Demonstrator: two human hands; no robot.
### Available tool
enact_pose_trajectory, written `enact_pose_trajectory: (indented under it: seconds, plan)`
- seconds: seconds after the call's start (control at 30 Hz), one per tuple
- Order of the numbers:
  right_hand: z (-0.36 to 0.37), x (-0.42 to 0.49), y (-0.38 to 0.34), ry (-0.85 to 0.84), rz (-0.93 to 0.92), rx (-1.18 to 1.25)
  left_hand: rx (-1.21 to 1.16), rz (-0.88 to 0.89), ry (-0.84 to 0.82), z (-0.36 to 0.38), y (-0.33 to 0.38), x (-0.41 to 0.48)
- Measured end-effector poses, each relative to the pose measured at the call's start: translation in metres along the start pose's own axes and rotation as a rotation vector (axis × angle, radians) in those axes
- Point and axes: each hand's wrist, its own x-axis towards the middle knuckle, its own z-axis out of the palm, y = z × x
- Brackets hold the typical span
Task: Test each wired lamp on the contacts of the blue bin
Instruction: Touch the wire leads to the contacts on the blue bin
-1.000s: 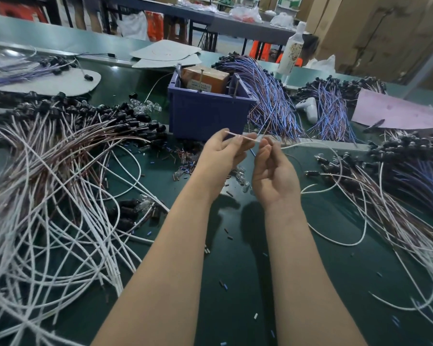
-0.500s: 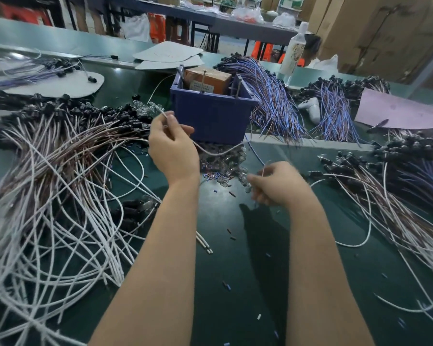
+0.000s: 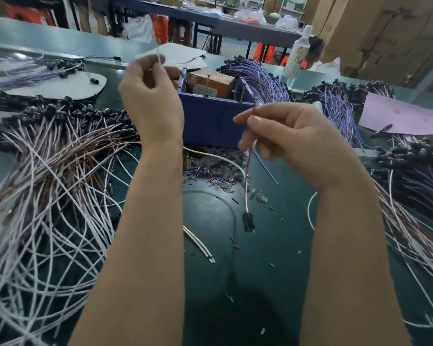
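Observation:
The blue bin [image 3: 210, 121] stands at the middle of the green table, with a brown box [image 3: 210, 82] inside and upright metal pins [image 3: 243, 94] on its rim. My left hand [image 3: 151, 103] is raised in front of the bin's left corner and pinches a thin white wire [image 3: 158, 59] whose end sticks up. My right hand [image 3: 293, 141] is lifted at the bin's right front and pinches a wired lamp lead [image 3: 248, 171]. Its black socket [image 3: 248, 222] hangs down below the hand, above the table.
A big heap of white and brown wired lamps [image 3: 48, 183] covers the left of the table. More bundles with blue and purple wires [image 3: 268, 81] lie behind and right of the bin. Small bulbs and wire scraps [image 3: 215, 176] litter the surface before the bin. A pink sheet [image 3: 405, 116] lies right.
Both hands have risen. The left hand moved up to the bin's left corner with its white wire. The right hand lifted a lead, so the black socket now dangles.

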Motion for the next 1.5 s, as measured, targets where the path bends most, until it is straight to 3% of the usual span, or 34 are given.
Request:
enact_pose_trajectory:
  seconds: [0.1, 0.2, 0.3, 0.5, 0.77, 1.5]
  plan:
    - [0.002, 0.013, 0.002, 0.056, -0.038, -0.242, 0.201, 0.104, -0.156, 0.0, 0.005, 0.005]
    - [0.01, 0.033, 0.017, 0.226, 0.014, -0.118, 0.376, 0.076, -0.295, 0.006, -0.004, 0.004]
    - [0.021, 0.056, 0.039, 0.38, 0.126, -0.073, 0.433, -0.055, -0.331, 0.014, -0.025, -0.001]
    - [0.034, 0.076, 0.077, 0.472, 0.296, 0.148, 0.158, -0.341, -0.276, 0.026, -0.055, -0.006]
    - [0.04, 0.084, 0.085, 0.622, 0.158, 0.021, -0.126, -0.471, -0.198, 0.032, -0.06, -0.006]
    - [0.038, 0.084, 0.086, 0.609, 0.14, -0.064, -0.16, -0.532, -0.258, 0.036, -0.061, -0.005]
